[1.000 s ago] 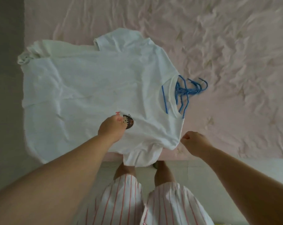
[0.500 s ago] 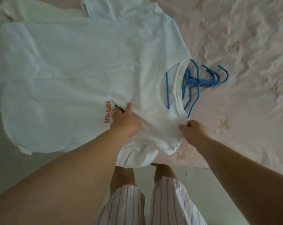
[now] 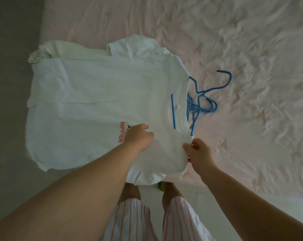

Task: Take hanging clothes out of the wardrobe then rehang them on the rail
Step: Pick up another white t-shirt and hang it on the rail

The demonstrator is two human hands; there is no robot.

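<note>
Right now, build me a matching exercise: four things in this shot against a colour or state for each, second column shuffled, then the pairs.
Things:
1. T-shirt
2. Hangers
3. Right hand
4. Shorts

Colour or state:
A. Blue, hooks lying on the pink sheet
B. Pinching cloth below the neckline
C. White, spread flat, red lettering
D. White with red stripes

Pairs: 1-C, 2-A, 3-B, 4-D

The person wore loose white shorts (image 3: 143, 221) with thin red stripes running down them. Both arms were bare, with no sleeves. The right hand (image 3: 198, 152) had red polish on its nails. The legs below the shorts were bare.
</note>
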